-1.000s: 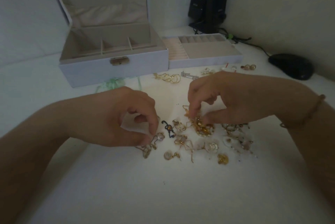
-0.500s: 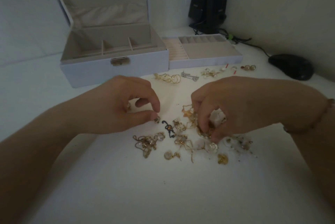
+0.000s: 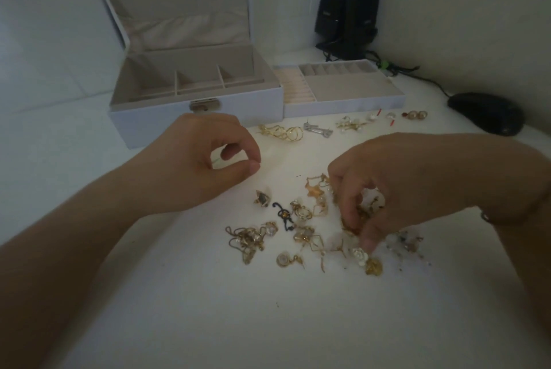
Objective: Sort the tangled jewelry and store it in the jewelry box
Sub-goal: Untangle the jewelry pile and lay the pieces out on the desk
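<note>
While right hand (image 3: 396, 189) pinches tangled jewelry (image 3: 354, 219) | left hand (image 3: 208, 159) pinched, contents unclear | mouse (image 3: 486, 113) beside

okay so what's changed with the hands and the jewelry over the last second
The left hand lifted off the left edge of the jewelry pile and moved up toward the jewelry box, thumb and forefinger pinched; anything held is too small to see. The right hand shifted slightly lower, fingers dug into the gold tangle. The box, the tray and the sorted pieces beside them stayed put.
</note>
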Action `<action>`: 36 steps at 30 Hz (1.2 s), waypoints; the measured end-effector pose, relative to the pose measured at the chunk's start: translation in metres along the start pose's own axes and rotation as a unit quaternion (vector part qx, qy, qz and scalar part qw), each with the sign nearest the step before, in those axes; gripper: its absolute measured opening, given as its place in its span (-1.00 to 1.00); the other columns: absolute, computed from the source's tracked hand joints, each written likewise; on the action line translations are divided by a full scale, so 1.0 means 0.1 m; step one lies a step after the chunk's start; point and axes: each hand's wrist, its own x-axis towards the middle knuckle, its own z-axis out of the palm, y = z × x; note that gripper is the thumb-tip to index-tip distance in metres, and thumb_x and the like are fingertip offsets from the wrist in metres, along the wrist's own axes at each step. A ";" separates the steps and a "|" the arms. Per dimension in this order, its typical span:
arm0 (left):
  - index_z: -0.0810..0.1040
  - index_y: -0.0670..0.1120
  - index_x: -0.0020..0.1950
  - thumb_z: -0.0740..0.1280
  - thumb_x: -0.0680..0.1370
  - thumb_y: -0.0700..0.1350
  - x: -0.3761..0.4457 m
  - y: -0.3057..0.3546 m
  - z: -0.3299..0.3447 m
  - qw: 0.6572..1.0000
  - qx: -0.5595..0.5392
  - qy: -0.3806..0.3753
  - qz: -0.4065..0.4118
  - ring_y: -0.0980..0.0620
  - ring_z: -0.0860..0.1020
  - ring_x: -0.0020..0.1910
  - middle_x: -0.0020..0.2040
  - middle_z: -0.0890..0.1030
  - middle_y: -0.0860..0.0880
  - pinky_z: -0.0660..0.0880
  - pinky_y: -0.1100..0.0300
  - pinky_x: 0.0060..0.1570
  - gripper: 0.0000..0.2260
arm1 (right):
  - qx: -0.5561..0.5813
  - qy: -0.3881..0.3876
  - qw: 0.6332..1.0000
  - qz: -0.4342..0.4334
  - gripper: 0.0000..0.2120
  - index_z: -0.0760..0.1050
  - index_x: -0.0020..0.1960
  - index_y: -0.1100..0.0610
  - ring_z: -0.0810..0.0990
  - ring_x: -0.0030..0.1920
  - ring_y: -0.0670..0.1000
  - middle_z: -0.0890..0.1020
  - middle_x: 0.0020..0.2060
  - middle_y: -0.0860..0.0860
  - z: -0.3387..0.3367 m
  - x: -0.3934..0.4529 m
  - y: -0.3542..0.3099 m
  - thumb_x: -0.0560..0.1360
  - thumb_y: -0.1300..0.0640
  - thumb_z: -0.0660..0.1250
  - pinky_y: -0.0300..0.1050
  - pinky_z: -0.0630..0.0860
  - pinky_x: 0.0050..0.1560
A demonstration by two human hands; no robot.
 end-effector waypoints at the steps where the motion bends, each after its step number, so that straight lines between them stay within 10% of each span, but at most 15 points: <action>1: 0.63 0.10 -0.11 0.33 0.48 0.09 0.00 0.00 0.00 1.000 0.001 0.011 -0.004 0.04 0.48 -0.28 -0.30 0.47 0.09 0.37 0.37 -0.27 -0.87 | 0.005 -0.007 1.000 0.002 -0.69 0.56 -0.14 -0.27 0.44 -0.03 -0.29 0.46 -0.05 -0.32 0.00 0.00 0.00 0.17 -0.31 0.48 -0.35 0.38 -0.15; 20: 0.64 0.06 -0.14 0.37 0.47 0.02 0.01 0.01 0.04 0.999 -0.006 0.039 -0.037 0.08 0.46 -0.30 -0.33 0.45 0.08 0.31 0.42 -0.23 -0.92 | 0.074 0.035 0.995 -0.063 -0.84 0.53 -0.17 -0.17 0.49 -0.25 -0.02 0.53 -0.17 -0.15 -0.03 -0.08 0.09 0.36 -0.20 0.25 -0.11 0.50 -0.17; 36: 0.60 0.15 -0.12 0.30 0.52 0.02 0.03 -0.01 0.00 0.989 0.050 0.072 -0.120 0.24 0.49 -0.15 -0.24 0.55 0.17 0.31 0.47 -0.19 -0.91 | 0.072 0.264 0.960 0.054 -0.90 0.54 -0.13 -0.09 0.48 -0.17 -0.30 0.55 -0.23 -0.24 0.04 0.46 0.09 0.51 -0.02 0.26 -0.50 0.37 -0.19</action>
